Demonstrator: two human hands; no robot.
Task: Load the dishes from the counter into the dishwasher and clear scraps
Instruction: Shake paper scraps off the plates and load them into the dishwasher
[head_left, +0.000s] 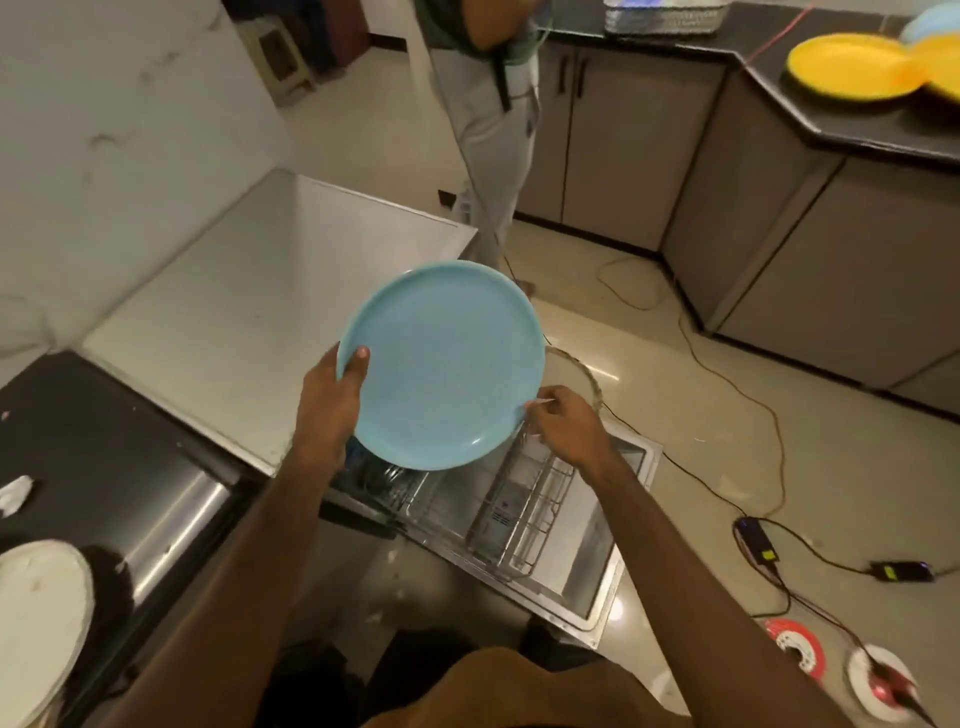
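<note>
A light blue plate (447, 364) is held tilted above the open dishwasher. My left hand (330, 400) grips its left rim, thumb on the face. My right hand (563, 423) is at the plate's lower right edge, fingers curled and pinching something small and white; whether it also touches the rim is unclear. Below, the dishwasher's pulled-out wire rack (524, 514) sits over the lowered door (597, 582). Dark items lie in the rack's far end, partly hidden by the plate. Yellow plates (852, 67) wait on the dark counter (831, 124) at the upper right.
A white plate (36, 618) rests on the dark counter (104, 467) at my left, with a white scrap (15, 493) nearby. Another person (493, 104) stands beyond the dishwasher. Cables, chargers (758, 540) and spools (795, 647) litter the floor at right. A white appliance top (249, 312) adjoins the dishwasher.
</note>
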